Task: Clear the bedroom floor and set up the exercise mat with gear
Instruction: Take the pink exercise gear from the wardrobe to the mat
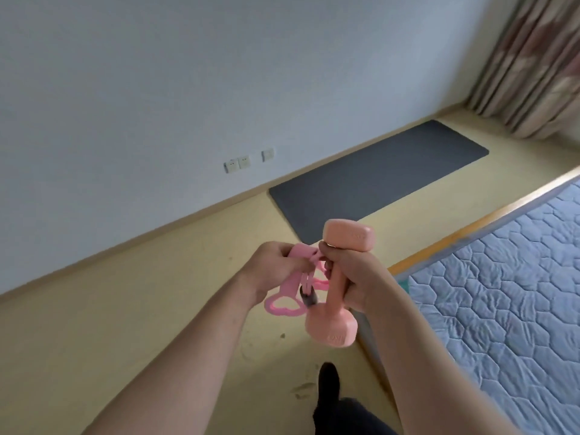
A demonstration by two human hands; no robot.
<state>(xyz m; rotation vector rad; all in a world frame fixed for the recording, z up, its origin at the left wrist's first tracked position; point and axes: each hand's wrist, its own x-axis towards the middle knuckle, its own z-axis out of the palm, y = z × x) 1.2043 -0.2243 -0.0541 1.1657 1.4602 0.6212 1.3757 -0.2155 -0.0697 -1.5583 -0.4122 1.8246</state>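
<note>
one grey mat (pixel 376 180) lies on yellow floor (pixel 125 309).

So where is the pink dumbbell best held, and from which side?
By the thin bar between the two wide heads of the dumbbell, coming in from the side, across the bar. It stands near upright, so fingers can wrap round it level, and the heads above and below should stop a slip. The right grip holds it just so.

white wall (pixel 157 73), yellow floor (pixel 125 324), curtain (pixel 533 64), mattress (pixel 502 293)
</note>
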